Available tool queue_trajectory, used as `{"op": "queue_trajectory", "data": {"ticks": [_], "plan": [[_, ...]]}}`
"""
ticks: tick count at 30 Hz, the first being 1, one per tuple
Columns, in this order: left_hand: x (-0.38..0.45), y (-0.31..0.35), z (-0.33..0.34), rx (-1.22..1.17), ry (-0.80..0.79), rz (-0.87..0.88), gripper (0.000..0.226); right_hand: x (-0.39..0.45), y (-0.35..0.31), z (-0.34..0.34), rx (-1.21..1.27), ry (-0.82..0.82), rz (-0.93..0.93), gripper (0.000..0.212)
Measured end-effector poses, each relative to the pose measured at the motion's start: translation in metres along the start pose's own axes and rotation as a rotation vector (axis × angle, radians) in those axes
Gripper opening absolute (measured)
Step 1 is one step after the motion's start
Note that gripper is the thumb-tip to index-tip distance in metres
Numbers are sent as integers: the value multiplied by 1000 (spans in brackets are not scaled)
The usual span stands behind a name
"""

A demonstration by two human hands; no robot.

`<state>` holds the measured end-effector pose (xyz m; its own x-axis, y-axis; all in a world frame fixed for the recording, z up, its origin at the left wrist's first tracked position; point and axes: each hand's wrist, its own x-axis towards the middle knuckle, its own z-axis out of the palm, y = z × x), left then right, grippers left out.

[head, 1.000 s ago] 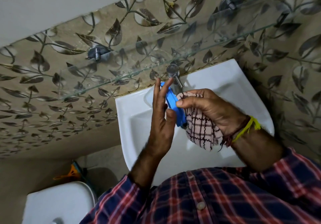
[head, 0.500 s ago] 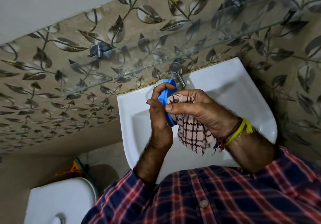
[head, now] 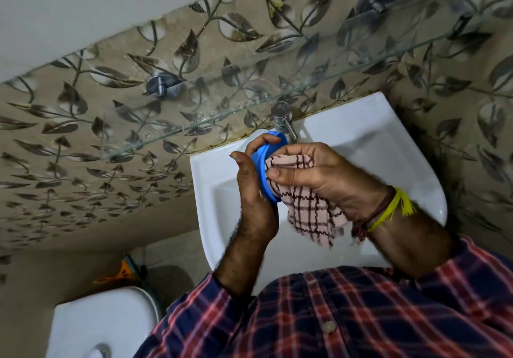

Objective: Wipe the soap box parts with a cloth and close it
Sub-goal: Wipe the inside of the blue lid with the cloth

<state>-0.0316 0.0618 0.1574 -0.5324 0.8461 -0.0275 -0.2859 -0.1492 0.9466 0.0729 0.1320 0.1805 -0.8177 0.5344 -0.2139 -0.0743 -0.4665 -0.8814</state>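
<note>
Whereas its fingers were straight a second ago, the left hand (head: 254, 188) is curled round the blue oval plastic soap-box part (head: 268, 163), so wiping is steadied, while the pink checked cloth (head: 311, 213), at 3 o'clock, is pinched by the right hand (head: 327, 180).

A home bathroom, by the look of it: a white ceramic sink (head: 410, 146) with a chrome tap (head: 281, 119) is fixed to a wall of leaf-patterned tiles (head: 83, 135), a glass shelf (head: 277, 91) runs above, and what seems a white toilet (head: 102, 324) stands at lower left.
</note>
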Motion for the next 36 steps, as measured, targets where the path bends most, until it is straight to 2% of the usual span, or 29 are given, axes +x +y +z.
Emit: {"op": "queue_trajectory", "data": {"ticks": [2, 4, 8, 12, 16, 20, 22, 26, 29, 31, 33, 36], "plan": [[-2, 2, -1, 9, -9, -28, 77, -1, -5, -4, -210, -30, -48, 23], [-2, 2, -2, 2, -9, -73, 75, 2, -6, -5, -304, -20, -72, 24], [1, 1, -5, -55, -2, -143, 65, 4, -6, -1, -197, 12, -92, 22], [0, 2, -7, -76, 8, -177, 61, 2, -7, -3, -390, -80, -53, 20], [0, 5, -5, -88, 0, -203, 59, 6, -6, 0, -295, 1, -109, 24], [3, 9, -8, -103, -15, -213, 57, 4, -5, -1, -498, -96, -100, 17], [2, 8, -7, -114, -4, -250, 60, 3, -4, -3, -519, -88, -101, 18], [3, 9, -3, -81, 49, -299, 69, 2, 4, 2, -422, 10, -146, 24], [5, 11, -7, 24, 48, -370, 90, 4, 11, 3, -286, 114, -150, 14], [4, 10, -12, 136, -4, -382, 103, 4, 10, 1, -164, 157, -109, 18], [-1, 7, -14, 270, -78, -275, 99, 6, 5, -4, 10, 162, -28, 30], [-8, -3, -12, 425, -121, 31, 97, 8, -4, -7, 171, 140, 60, 45]]}}
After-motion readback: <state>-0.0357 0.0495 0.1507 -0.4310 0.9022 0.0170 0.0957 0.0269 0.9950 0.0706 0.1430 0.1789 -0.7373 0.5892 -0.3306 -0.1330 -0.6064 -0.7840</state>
